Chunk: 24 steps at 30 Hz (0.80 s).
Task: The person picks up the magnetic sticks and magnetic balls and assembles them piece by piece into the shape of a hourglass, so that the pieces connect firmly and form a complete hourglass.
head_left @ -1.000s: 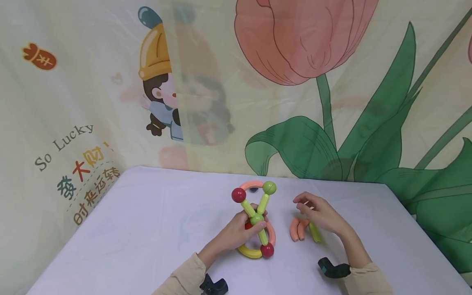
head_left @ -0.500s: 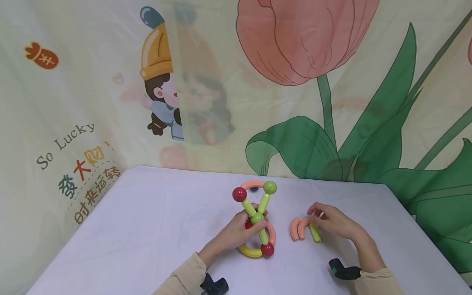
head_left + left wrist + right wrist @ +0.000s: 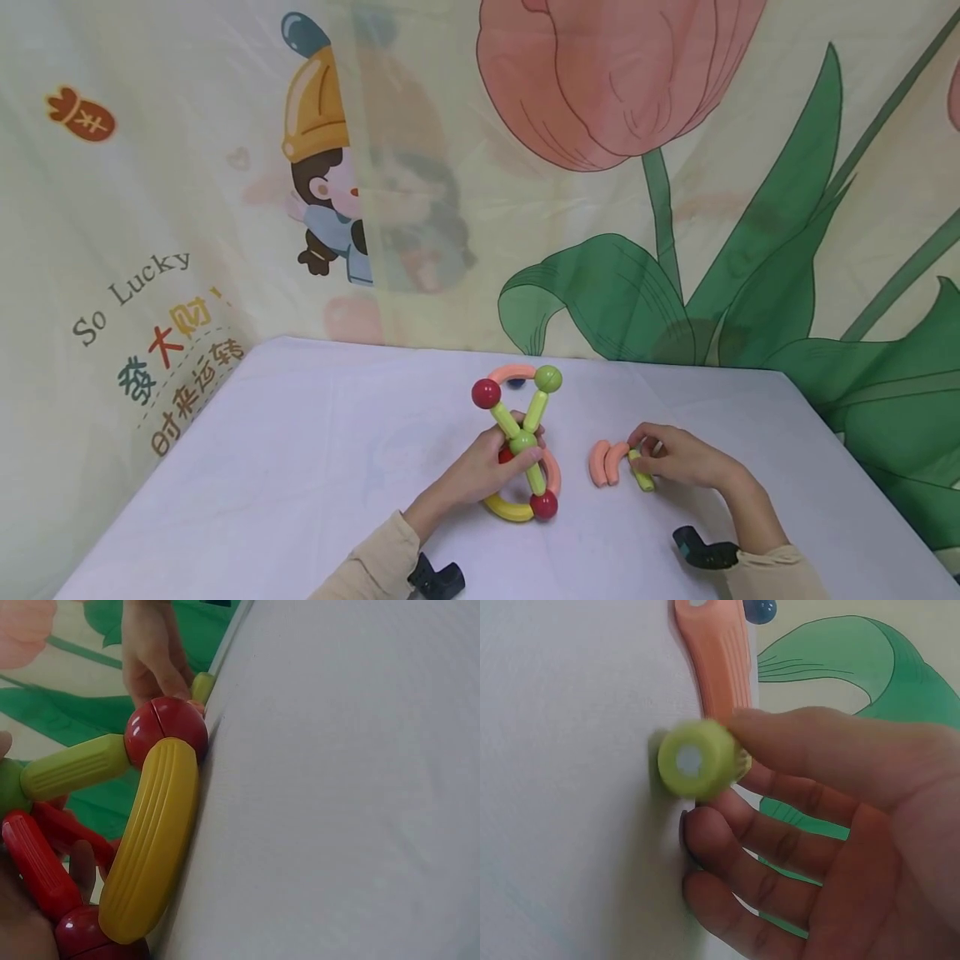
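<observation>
My left hand [image 3: 480,473] grips a magnetic ball-and-stick model by its middle, at a green ball [image 3: 522,442]. The model stands upright on the table, with red and green balls joined by straight green and curved sticks. In the left wrist view a yellow curved stick [image 3: 154,840] meets a red ball [image 3: 154,735] near the tabletop. To the right, my right hand [image 3: 690,458] pinches a short green stick [image 3: 691,759] between thumb and fingers, low at the table. Two curved orange sticks [image 3: 598,463] lie side by side just left of it.
A dark blue ball [image 3: 516,383] sits behind the model, partly hidden by its top arc. White cloth covers the table [image 3: 322,467], and a printed curtain [image 3: 420,167] hangs along its back edge. Black wrist devices [image 3: 705,550] are on both forearms.
My right hand has come down and to the right onto the green stick and now pinches it. The left hand and the model have stayed in place.
</observation>
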### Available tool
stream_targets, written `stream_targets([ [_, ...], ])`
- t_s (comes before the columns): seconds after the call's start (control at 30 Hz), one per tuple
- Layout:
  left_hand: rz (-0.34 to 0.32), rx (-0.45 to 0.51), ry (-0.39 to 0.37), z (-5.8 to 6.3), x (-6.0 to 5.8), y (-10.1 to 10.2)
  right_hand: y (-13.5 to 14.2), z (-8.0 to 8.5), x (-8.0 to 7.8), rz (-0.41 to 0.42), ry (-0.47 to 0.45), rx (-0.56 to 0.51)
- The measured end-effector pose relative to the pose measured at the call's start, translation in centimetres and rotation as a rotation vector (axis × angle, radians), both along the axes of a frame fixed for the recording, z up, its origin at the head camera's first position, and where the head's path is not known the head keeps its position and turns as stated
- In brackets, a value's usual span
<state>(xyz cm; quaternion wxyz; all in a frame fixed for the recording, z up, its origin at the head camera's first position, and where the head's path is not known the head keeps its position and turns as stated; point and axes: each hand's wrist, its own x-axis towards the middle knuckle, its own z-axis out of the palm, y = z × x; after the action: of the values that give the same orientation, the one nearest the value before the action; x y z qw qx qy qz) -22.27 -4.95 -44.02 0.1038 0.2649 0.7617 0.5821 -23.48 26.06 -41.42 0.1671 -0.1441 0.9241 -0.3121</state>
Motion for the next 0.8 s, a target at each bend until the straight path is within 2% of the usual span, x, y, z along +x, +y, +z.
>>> stream_targets([
  [0.23, 0.008, -0.001, -0.026, 0.11, 0.22, -0.08, 0.03, -0.13, 0.01, -0.001, -0.001, -0.009],
  [0.47, 0.013, -0.009, -0.023, 0.17, 0.27, -0.02, 0.31, -0.06, -0.03, 0.045, 0.029, -0.027],
  [0.63, 0.001, -0.014, -0.027, 0.08, 0.23, 0.05, 0.43, 0.12, -0.02, 0.031, 0.027, -0.045],
  [0.8, -0.013, -0.013, -0.04, 0.08, 0.17, 0.13, 0.52, 0.27, -0.16, 0.023, 0.071, -0.063],
])
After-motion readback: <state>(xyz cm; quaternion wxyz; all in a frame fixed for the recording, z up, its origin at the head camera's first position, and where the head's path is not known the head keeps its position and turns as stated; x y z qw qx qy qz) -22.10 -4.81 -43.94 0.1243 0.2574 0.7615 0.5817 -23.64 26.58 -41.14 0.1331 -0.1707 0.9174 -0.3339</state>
